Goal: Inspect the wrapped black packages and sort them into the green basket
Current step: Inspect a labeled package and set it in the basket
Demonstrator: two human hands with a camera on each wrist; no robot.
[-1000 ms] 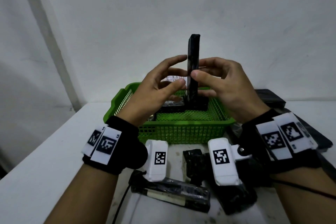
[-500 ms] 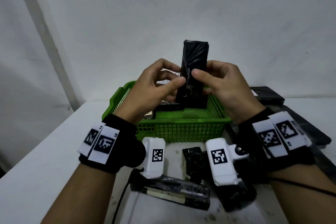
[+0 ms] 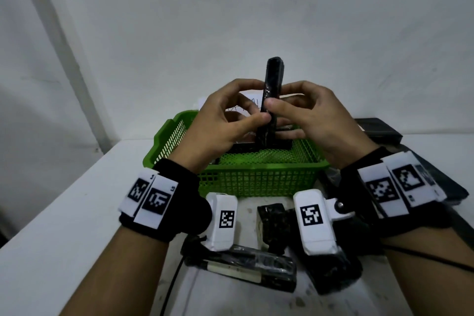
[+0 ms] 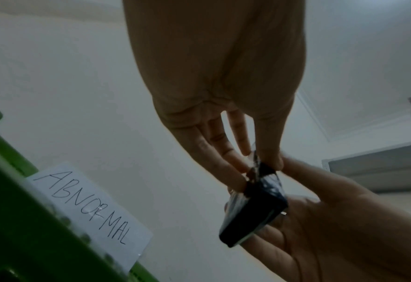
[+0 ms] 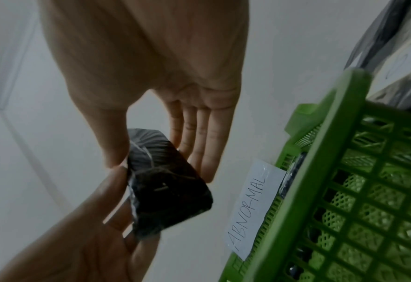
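Both hands held one wrapped black package (image 3: 272, 95) upright above the green basket (image 3: 256, 177), over its far half. Left hand (image 3: 225, 120): thumb and fingers pinched the package's left side about mid-height. Right hand (image 3: 310, 115): thumb pressed the near edge, fingers curled behind on the right side. From the left wrist view the left fingertips (image 4: 238, 167) closed on the crinkled clear wrap at one end, with the right palm (image 4: 320, 219) cupped under the package (image 4: 255, 208).

Compared with half a second before: the package had turned about its long axis. Then its broad face was toward the head camera; now only the narrow edge showed, as it had one second before. Hands stayed at much the same place over the basket, grip unchanged in kind.

A white paper label (image 5: 252, 208) reading "ABNORMAL" stood against the wall at the basket's far rim. At least one other black package (image 3: 259, 146) lay inside the basket at the far side. On the white table (image 3: 64, 213), near the person, more wrapped packages lay: one long one (image 3: 246, 264) at near centre, one small one (image 3: 272, 218) just near the basket. Dark flat items (image 3: 377, 131) lay at far right.
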